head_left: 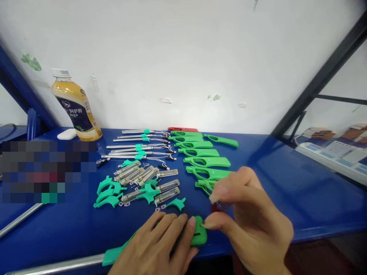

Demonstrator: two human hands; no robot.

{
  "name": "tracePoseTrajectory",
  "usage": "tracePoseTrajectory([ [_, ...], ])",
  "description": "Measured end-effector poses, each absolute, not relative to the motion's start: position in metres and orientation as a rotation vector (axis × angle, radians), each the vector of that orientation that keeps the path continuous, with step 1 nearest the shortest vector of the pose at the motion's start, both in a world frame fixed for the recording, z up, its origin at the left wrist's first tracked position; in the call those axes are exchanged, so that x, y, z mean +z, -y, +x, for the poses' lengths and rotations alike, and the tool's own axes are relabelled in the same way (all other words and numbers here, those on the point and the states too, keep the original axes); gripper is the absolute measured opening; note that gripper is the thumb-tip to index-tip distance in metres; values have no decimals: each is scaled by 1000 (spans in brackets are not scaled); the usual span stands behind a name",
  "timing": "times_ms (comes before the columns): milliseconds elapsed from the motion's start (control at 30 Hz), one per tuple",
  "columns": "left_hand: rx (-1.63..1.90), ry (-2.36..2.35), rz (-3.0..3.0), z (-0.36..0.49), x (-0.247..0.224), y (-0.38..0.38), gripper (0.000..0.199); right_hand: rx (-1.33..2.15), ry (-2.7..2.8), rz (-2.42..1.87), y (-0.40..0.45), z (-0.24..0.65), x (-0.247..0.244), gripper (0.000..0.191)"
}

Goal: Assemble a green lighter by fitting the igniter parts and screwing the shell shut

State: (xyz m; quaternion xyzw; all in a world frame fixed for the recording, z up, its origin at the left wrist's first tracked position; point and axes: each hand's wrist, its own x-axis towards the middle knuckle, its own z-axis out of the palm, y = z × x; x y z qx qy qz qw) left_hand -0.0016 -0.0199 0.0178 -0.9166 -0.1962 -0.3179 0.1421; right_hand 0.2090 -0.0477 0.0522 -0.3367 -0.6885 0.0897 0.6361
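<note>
My left hand (160, 242) is closed over a green lighter housing (200, 232) at the table's front edge, pressing it against the blue table. A teal collar (113, 256) and a long metal tube (63, 265) stick out on the hand's left side. At the housing's right end, my right hand (255, 225) has its thumb and index finger curled toward each other. A small dark red piece (219, 207) shows between those fingers; its kind cannot be made out. The right thumb tip is at the slotted end of the housing.
Green housings (208, 162) lie in a column behind my hands, with a red one (183, 129) at the back. Metal tubes with wires (129, 147), clear gas tanks (168, 195) and teal triggers (107, 200) lie left of them. A drink bottle (76, 110) stands back left.
</note>
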Motion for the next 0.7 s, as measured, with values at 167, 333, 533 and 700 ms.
tracePoseTrajectory([
  [167, -988, 558, -2629, -1, 15, 19, 38, 296, 1599, -804, 51, 208, 55, 37],
  [333, -926, 563, -2660, -1, 15, 20, 39, 166, 1515, -791, 51, 204, 56, 34],
  [533, -915, 581, -2648, -3, 19, 18, 39, 336, 1631, -821, 53, 209, 57, 41],
  [700, -758, 568, -2616, -3, 8, 26, 37, 257, 1517, -814, 48, 206, 53, 46],
])
